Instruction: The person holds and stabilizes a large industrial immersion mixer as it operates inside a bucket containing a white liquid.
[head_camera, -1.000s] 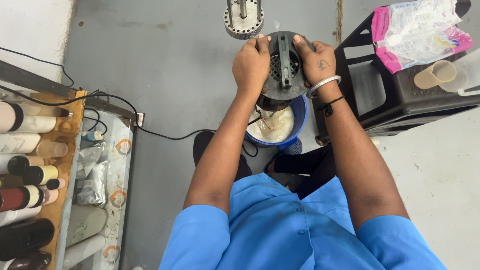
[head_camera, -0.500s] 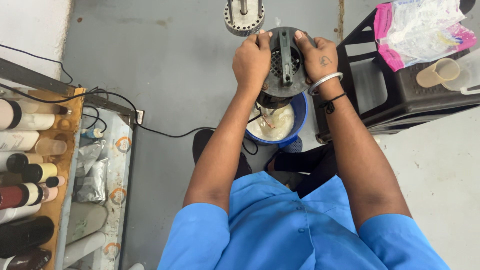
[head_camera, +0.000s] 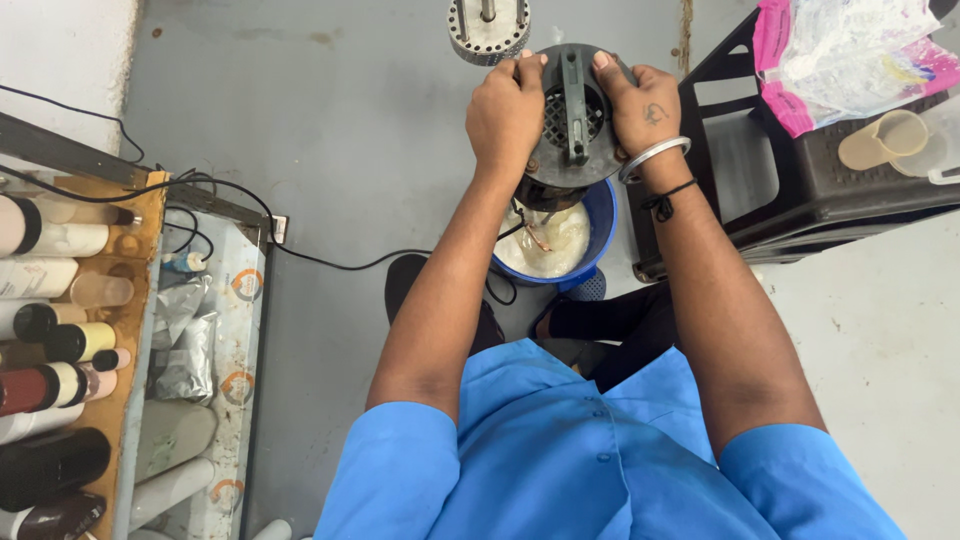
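Dark round part (head_camera: 575, 115), left hand (head_camera: 505, 115), right hand (head_camera: 645, 110) gripping

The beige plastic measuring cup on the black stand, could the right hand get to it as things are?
Probably yes, but not freely: the beige plastic measuring cup lies uncovered on the black stand on that side, yet the right hand grips the dark round grated part with the left hand.

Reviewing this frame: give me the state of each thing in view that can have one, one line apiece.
Left hand: gripping the round dark grated metal part.
Right hand: gripping the same part.
Round dark grated metal part: held above the bucket.
Blue plastic bucket: open, holding whitish liquid.
Beige plastic cup: lying on its side.
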